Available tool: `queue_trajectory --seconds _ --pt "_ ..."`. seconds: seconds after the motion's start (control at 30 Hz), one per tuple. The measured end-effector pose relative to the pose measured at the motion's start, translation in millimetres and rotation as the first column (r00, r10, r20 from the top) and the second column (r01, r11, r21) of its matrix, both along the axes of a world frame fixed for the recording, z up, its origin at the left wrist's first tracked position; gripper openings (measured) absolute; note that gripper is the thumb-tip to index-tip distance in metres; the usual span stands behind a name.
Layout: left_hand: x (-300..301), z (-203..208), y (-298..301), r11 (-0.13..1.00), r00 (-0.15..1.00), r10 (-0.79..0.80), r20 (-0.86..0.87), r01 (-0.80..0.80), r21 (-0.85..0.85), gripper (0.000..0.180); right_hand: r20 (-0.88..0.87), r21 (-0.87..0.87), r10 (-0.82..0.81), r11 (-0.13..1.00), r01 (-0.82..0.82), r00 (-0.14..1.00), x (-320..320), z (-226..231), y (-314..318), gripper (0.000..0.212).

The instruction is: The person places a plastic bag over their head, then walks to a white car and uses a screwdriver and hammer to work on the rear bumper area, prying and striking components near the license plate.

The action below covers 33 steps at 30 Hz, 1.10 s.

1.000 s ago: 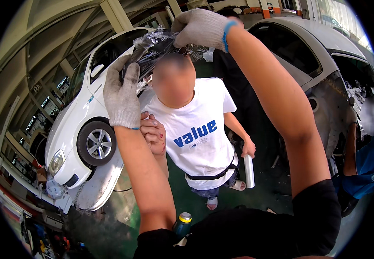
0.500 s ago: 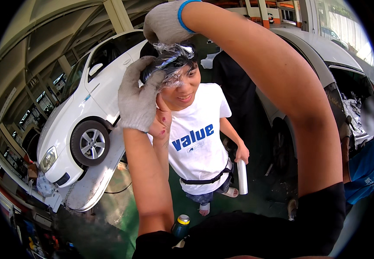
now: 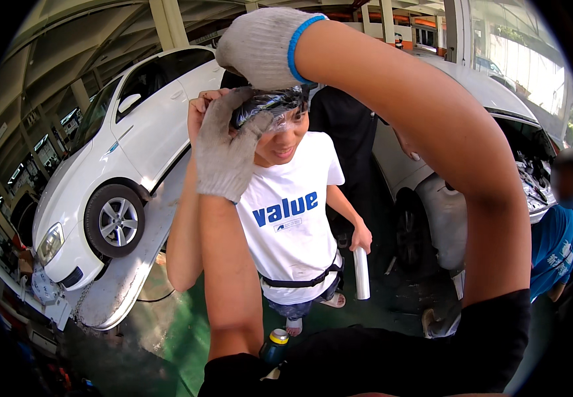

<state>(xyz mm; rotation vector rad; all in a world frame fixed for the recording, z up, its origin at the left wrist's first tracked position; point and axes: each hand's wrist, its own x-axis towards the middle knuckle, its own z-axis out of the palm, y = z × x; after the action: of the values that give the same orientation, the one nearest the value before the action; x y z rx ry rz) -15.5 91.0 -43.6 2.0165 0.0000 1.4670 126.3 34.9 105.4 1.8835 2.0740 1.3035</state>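
Both my hands wear grey knit gloves and are raised to the head of a person standing in front of me. Crinkled clear plastic film (image 3: 270,104) is wrapped around that head. My left hand (image 3: 225,151) presses the film at the side of the head. My right hand (image 3: 260,46) is curled over the top of the head, on the film. The person wears a white T-shirt (image 3: 286,218). One of their hands (image 3: 198,109) is lifted beside my left glove. The other hangs down holding a white roll (image 3: 362,272).
A white car (image 3: 111,165) sits on a lift ramp (image 3: 121,278) at the left. Another white car (image 3: 458,132) stands at the right, with a person in a blue shirt (image 3: 554,248) beside it. A can with a yellow cap (image 3: 274,344) stands on the green floor near my body.
My right hand has moved from above and beside the head onto its top. My left hand has shifted along the film at the side. The person in front now fills more of the view.
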Motion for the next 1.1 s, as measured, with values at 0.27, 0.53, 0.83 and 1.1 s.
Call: queue_trajectory --seconds 0.27,0.53,0.83,1.1 --pt "6.7 -24.3 13.0 0.973 0.947 -0.106 0.304 0.162 -0.166 0.056 -0.179 0.066 0.106 0.993 -0.095 0.978 -28.0 -26.1 -73.5 0.035" --pt "7.2 -85.0 -11.9 0.934 0.702 0.058 0.71 0.213 -0.286 0.04 -0.27 0.184 0.148 0.978 -0.1 0.951 -23.2 -34.3 -96.2 0.052" --pt "3.5 -125.3 -38.1 0.886 0.796 0.075 0.601 0.223 -0.406 0.028 -0.596 0.497 0.473 0.852 -0.163 0.649 -11.0 -59.2 -152.1 0.044" --pt "-34.5 -215.3 -103.8 0.803 0.951 -0.154 0.27 0.28 -0.527 0.018 -0.673 0.68 0.737 0.653 0.332 -0.071 64.6 -297.2 -220.3 0.031"
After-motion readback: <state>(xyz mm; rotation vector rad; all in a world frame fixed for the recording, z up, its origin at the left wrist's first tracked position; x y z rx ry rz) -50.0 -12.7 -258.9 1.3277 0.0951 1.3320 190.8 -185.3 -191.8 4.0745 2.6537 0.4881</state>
